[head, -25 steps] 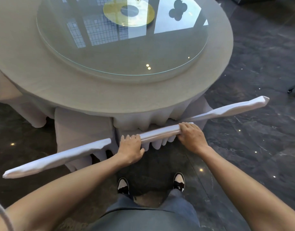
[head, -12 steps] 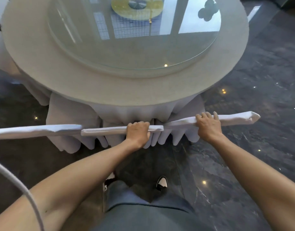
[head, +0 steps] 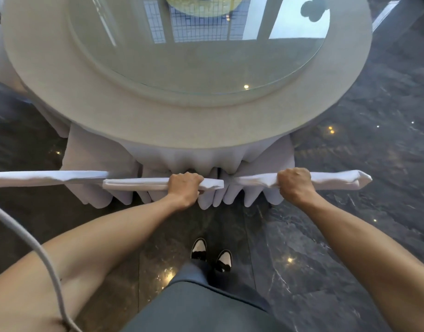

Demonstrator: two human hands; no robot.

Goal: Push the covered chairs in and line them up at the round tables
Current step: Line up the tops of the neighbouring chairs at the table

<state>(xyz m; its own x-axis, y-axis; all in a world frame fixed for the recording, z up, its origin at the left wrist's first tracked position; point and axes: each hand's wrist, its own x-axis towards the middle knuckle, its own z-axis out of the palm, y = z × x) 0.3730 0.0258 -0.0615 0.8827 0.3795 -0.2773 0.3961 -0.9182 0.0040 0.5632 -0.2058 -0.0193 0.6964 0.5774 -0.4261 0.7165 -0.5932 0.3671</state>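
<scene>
From above I see the tops of white-covered chair backs in a nearly straight row at the near edge of the round table [head: 124, 121]. My left hand [head: 184, 188] is clenched on the middle chair back [head: 134, 184]. My right hand [head: 293, 185] is clenched on the right chair back [head: 335, 180]. A third covered chair back [head: 47, 178] runs off the left edge, untouched, its end overlapping the middle one. White seat covers [head: 93, 152] are tucked under the draped tablecloth.
A glass turntable [head: 199, 63] lies on the table top. The floor [head: 362, 188] is dark polished stone with light reflections. My feet [head: 211, 255] stand just behind the chairs. A grey cable [head: 45, 259] hangs at the lower left.
The chair backs swung from a slant into a level row closer to the table. My right hand shifted rightward along the tops, and both hands closed into firm grips.
</scene>
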